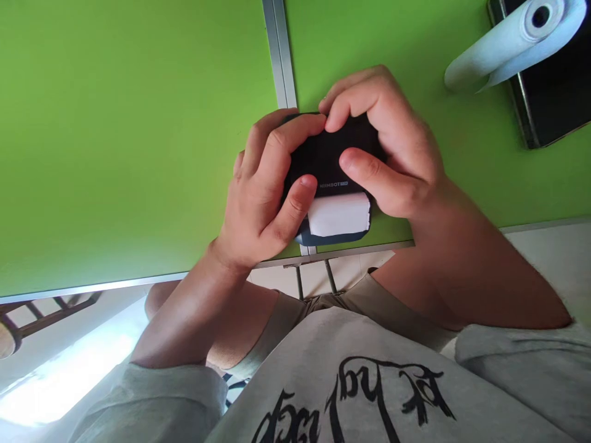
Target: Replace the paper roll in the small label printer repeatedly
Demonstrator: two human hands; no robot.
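Note:
Between my two hands is a black label printer (330,161) marked NIIMBOT, at the near edge of the green tabletop. White label paper (340,214) lies curved over its near end. My left hand (268,178) is wrapped round the printer's left side, the index finger across the far edge and the thumb beside the paper. On the right side, my right hand (392,141) grips the printer, with bent fingers at its far edge and the thumb on its top face. The printer's underside is hidden.
A white paper roll (503,46) stands at the far right, next to a flat black object (554,80) with a shiny edge. A grey metal strip (279,49) divides the green table (129,135). Below the table edge, a wooden piece of furniture (50,314) shows at left.

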